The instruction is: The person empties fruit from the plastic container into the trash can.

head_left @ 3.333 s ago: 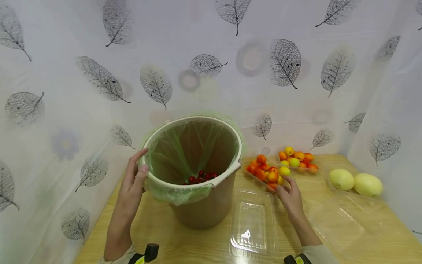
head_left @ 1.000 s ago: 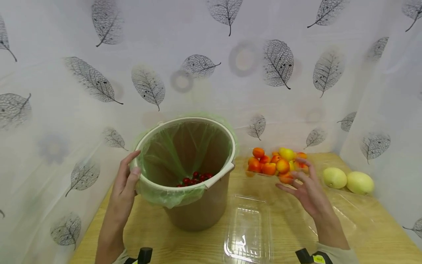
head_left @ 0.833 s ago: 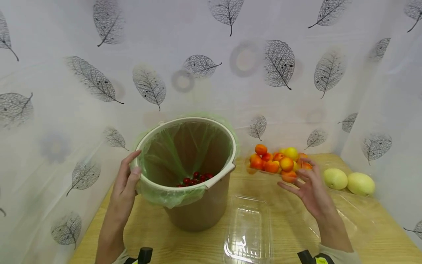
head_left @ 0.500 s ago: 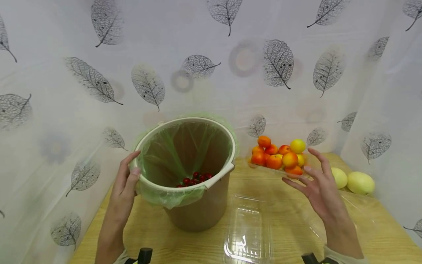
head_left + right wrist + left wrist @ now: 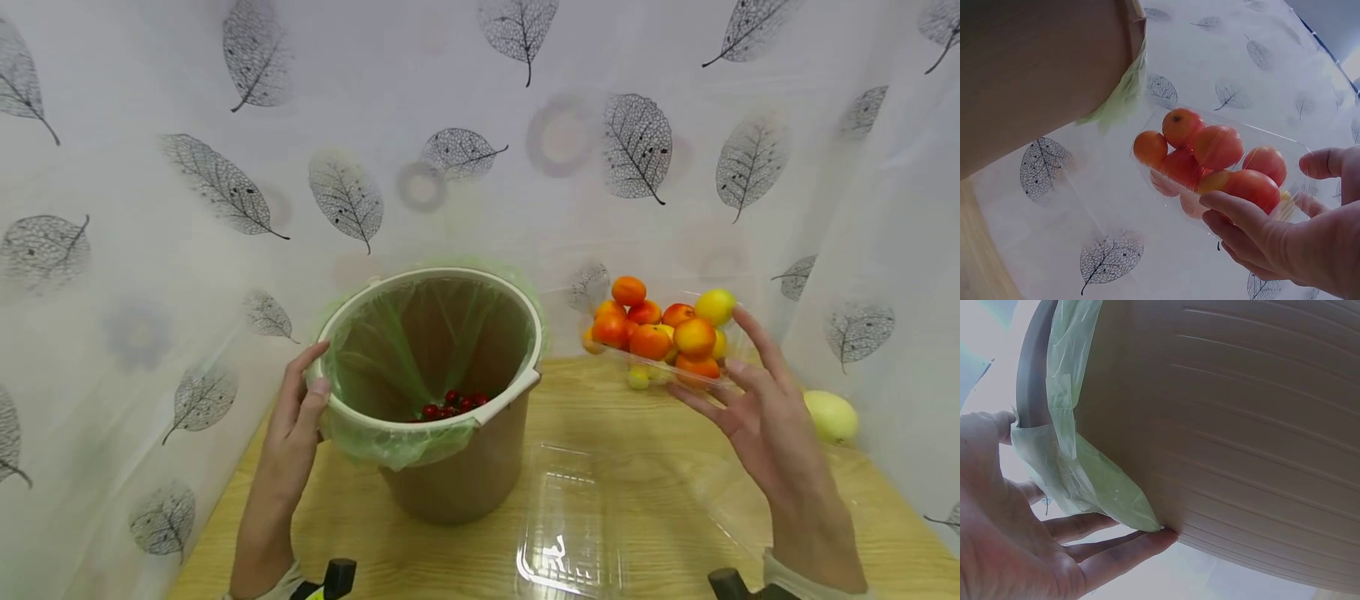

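Note:
My left hand (image 5: pixel 288 446) is at the left rim of a brown bucket (image 5: pixel 457 487), thumb and forefinger on the rim and other fingers against the outer wall. A thin green bag (image 5: pixel 1113 500) lines the bucket and folds over its rim. Several dark red cherries (image 5: pixel 450 406) lie on the liner inside. My right hand (image 5: pixel 776 433) holds up a clear plastic box (image 5: pixel 1166 181), fingers and thumb at its right end. Small round orange (image 5: pixel 648 342) and yellow fruits (image 5: pixel 715 307) fill the box, which hangs right of the bucket.
A clear plastic tray (image 5: pixel 558 533) lies in front on the wooden table (image 5: pixel 637 500). More yellow fruit (image 5: pixel 638 377) shows under the raised box. A pale yellow melon (image 5: pixel 830 417) sits at the right, partly behind my right hand. Leaf-printed sheeting (image 5: pixel 480 208) hangs behind.
My right hand has taken hold of the fruit box beside the bucket and raised it, moving it up and to the right. My left hand stays at the bucket rim.

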A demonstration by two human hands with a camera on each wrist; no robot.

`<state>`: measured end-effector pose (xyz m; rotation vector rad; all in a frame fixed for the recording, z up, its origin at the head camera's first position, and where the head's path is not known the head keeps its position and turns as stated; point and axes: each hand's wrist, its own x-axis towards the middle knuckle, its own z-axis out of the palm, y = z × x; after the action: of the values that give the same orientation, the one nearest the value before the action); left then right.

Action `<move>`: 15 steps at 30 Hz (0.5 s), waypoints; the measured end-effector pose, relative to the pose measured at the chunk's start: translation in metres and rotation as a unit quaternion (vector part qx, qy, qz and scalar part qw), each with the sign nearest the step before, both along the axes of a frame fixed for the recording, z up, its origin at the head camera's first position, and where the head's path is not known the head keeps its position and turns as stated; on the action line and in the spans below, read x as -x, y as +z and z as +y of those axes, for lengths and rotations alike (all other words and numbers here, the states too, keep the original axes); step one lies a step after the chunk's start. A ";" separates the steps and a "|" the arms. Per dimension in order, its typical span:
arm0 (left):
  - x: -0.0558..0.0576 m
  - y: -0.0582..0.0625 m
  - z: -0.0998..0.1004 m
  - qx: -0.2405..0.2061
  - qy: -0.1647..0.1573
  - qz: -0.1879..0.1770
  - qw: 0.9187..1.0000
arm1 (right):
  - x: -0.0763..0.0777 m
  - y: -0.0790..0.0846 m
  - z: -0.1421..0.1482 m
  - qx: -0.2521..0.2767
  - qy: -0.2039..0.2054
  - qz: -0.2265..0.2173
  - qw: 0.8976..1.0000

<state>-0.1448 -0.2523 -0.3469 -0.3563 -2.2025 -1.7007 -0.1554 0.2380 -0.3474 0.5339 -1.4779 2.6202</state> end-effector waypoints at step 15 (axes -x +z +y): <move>0.001 -0.002 -0.002 0.005 0.008 0.000 1.000 | 0.011 0.053 -0.067 -0.051 -0.063 0.062 0.995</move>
<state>-0.1455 -0.2543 -0.3485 -0.3400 -2.2090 -1.6819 -0.1665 0.1712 -0.2942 0.5823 -1.5597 2.3814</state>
